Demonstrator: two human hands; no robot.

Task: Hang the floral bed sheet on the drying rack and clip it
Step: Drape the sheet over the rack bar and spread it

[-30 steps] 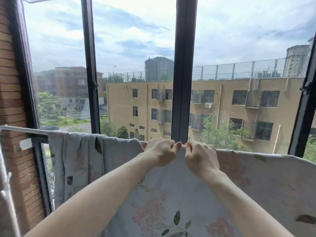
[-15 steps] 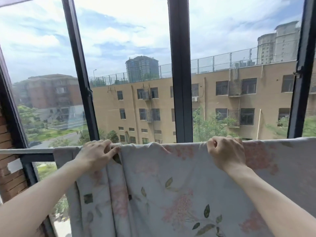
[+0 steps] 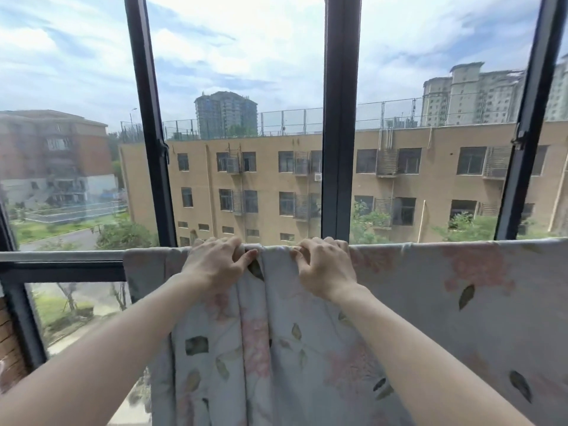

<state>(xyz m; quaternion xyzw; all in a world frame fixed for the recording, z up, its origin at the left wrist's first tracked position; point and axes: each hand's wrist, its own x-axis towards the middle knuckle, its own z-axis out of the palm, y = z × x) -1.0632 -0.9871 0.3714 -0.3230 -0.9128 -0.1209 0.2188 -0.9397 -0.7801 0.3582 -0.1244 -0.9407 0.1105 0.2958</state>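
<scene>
Your two bare forearms reach forward and up to the floral bed sheet (image 3: 307, 348), a pale grey-blue cloth printed with faded pink blossoms and dark green leaves. Below your fingers it hangs in long vertical folds, bunched most tightly under your left hand (image 3: 216, 264); out to the right of your right hand (image 3: 325, 269) it lies flatter and smoother. Your left fingers curl over the top fold, with the thumb pressed against the cloth to pinch it. Your right fingers are bent and bunched, gripping the same top edge just beside them. The sheet is draped over the drying rack rail (image 3: 61, 256), which shows bare to the left of your hands. Beyond your fingertips stand the dark window frame (image 3: 339, 118) and tan buildings.
</scene>
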